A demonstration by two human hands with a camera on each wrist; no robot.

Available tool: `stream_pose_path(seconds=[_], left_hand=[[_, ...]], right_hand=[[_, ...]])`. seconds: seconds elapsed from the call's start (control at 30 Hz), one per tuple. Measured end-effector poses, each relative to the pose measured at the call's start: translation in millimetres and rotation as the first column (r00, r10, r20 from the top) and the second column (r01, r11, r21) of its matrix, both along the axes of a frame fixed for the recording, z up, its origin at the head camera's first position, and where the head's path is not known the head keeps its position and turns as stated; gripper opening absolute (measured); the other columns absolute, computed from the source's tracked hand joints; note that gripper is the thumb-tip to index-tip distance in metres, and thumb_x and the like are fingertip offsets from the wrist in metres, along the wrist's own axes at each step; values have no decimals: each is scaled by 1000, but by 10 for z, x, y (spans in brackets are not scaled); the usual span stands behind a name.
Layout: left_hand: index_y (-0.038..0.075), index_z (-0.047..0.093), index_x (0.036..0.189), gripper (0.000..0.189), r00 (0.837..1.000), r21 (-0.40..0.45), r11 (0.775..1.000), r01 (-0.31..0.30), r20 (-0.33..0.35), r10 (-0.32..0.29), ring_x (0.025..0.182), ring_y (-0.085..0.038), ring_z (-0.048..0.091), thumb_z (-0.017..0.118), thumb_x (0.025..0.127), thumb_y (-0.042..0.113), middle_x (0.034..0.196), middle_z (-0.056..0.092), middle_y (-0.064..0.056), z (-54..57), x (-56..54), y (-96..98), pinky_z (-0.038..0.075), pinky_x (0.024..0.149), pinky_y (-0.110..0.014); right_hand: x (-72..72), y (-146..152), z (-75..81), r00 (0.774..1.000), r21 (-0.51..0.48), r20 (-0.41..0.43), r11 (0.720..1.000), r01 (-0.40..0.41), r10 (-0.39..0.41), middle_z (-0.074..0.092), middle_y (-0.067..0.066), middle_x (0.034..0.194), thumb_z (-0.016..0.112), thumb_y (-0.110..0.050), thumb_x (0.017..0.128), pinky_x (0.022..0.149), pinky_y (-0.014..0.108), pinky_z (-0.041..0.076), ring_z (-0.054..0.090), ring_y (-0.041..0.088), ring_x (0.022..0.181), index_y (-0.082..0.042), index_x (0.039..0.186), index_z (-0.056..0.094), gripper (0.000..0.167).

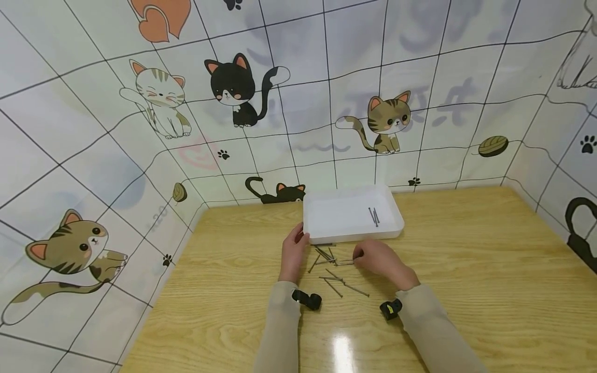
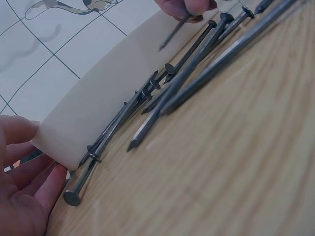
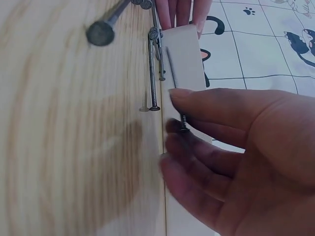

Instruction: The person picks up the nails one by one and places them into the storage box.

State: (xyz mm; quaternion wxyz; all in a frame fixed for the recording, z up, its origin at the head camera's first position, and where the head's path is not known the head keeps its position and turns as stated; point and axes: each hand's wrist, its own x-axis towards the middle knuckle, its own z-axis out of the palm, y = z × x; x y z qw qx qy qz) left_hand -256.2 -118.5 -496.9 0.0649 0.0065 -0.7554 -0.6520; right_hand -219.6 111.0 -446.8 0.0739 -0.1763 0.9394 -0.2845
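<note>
My right hand [image 1: 380, 259] pinches a steel nail [image 3: 173, 69] between thumb and fingers, just in front of the white tray [image 1: 356, 238]. The nail's head lies by the fingertips and its point sticks out. At the tray's front left corner my left hand [image 1: 294, 254] grips the wall, with the thumb and fingers around the corner. Several loose nails [image 2: 187, 73] lie criss-crossed on the table between the hands, some close along the tray's front wall. Inside the tray, towards its right side, are a few more nails [image 1: 374, 217].
The wooden table [image 1: 475, 280] stretches to both sides of the tray. Behind it stands a wall [image 1: 308, 119] covered in a grid and cartoon cats, close to the tray's back edge. Several nails [image 1: 333, 287] lie nearer the forearms.
</note>
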Motion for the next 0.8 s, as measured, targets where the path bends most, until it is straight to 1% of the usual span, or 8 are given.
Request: stream_pose_path(seconds=[0.17,0.23,0.37,0.43,0.5,0.63,0.8], left_hand=[[5,40,134,46,1000,13,1000,24,16,-24,117,-26,42,50,92,17,132,44,-14,175,102,27,35,94,-40],[5,40,135,46,999,33,999,26,41,-27,119,-25,41,51,91,16,133,43,-12,224,120,34,33,96,-40],[9,42,134,45,999,38,999,18,32,-19,117,-21,43,52,91,18,131,46,-7,109,55,16,34,95,-39],[11,43,133,44,1000,29,1000,13,21,-13,116,-20,44,52,91,19,130,47,-5,46,25,5,35,94,-38],[12,43,133,44,1000,18,1000,6,15,-7,115,-18,45,52,91,20,129,47,-3,5,6,1,36,94,-37],[13,44,133,44,1000,8,1000,-3,14,3,114,-16,45,52,91,21,129,48,-2,-18,-6,1,36,94,-37],[13,44,133,44,1000,20,1000,-1,15,1,113,-15,46,52,91,21,129,48,-3,-17,-17,8,37,93,-36]], right_hand=[[-36,11,-20,999,-38,-32,999,20,-22,60,0,84,62,-10,81,65,33,45,53,13,73,-11,84,68,6],[-48,25,-36,999,-45,-45,999,18,-20,60,-1,84,62,-11,81,66,33,44,53,13,73,-10,85,67,6],[-54,43,-50,998,-55,-66,998,14,-18,59,-1,83,62,-13,82,66,33,44,53,13,74,-11,86,65,6],[-52,47,-54,997,-69,-78,997,15,-20,60,-2,83,62,-14,83,66,33,44,53,12,74,-11,88,65,6],[-49,46,-54,995,-95,-95,995,22,-31,60,-2,84,61,-15,84,66,33,45,54,13,75,-11,90,64,7],[-62,44,-56,987,-153,-147,988,36,-59,62,-1,86,60,-16,86,66,31,46,57,13,78,-11,96,62,11],[-98,72,-28,971,-220,-208,973,72,-119,61,1,86,58,-15,87,65,34,46,56,15,76,-9,109,58,23]])
